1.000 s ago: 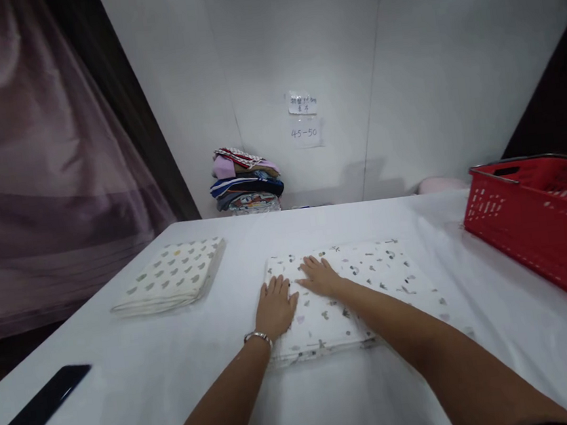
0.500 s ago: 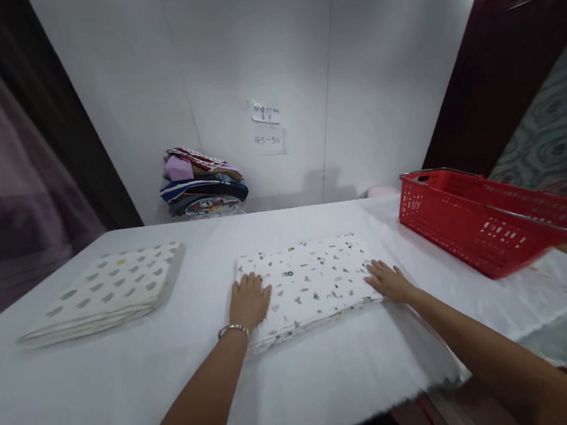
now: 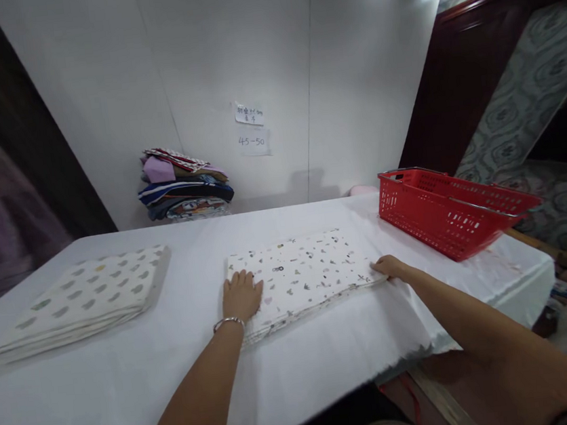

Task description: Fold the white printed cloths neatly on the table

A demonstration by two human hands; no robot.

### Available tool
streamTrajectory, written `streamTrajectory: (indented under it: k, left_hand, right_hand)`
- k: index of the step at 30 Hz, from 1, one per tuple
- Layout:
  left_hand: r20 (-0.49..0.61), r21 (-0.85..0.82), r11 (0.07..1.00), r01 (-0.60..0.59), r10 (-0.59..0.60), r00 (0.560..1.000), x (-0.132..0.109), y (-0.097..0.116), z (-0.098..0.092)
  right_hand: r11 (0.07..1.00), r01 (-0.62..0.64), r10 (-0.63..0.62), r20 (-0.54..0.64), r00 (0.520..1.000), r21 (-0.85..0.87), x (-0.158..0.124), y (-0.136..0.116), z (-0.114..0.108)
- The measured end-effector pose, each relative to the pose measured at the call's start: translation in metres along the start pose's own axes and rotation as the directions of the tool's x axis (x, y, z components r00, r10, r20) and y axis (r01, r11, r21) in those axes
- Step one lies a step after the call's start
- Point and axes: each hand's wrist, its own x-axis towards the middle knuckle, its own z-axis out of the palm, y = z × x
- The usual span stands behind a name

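Note:
A folded white cloth (image 3: 305,271) with small printed figures lies on the white-covered table in front of me. My left hand (image 3: 242,295) rests flat on its left side with the fingers spread, a bracelet round the wrist. At the cloth's near right corner, my right hand (image 3: 391,267) has its fingers closed on the edge, thumb and fingertips pressed together. The cloth's layers show along the near edge. Left of it lies another folded cloth (image 3: 95,288), cream with grey blotch shapes, apart from both hands.
A red plastic basket (image 3: 442,218) with metal handles stands at the table's right. Against the back wall is a pile of folded fabrics (image 3: 185,186). Two paper notes (image 3: 252,131) are stuck to the wall. The table's white cover (image 3: 303,387) hangs over the front edge.
My right hand has gone from lying flat on the cloth to gripping its near right corner. The left hand stays flat. The whole view has turned slightly to the right.

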Motion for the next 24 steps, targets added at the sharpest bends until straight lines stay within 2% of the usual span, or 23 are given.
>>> streamTrajectory:
  k: [7,16,20,24]
  left_hand:
    - [-0.032,-0.057,0.998,0.007,-0.009,0.999,-0.001,-0.001,0.003]
    - [-0.021,-0.057,0.998,-0.001,0.0,1.0,-0.002,-0.001,0.002]
    - [-0.021,-0.062,0.998,-0.009,0.007,1.0,-0.001,-0.001,0.001]
    - [-0.014,-0.123,0.992,-0.003,0.002,1.0,-0.002,-0.003,-0.002]
  right_hand:
    - [0.991,-0.132,0.131,0.027,0.991,0.022,0.004,-0.012,-0.001]
    - [0.993,-0.118,0.116,-0.1,0.988,-0.012,0.007,-0.007,0.01]
    - [0.991,-0.137,0.137,-0.086,0.987,0.006,0.007,-0.003,0.012]
    - [0.995,-0.095,0.097,-0.079,0.992,0.031,-0.001,-0.001,0.01]
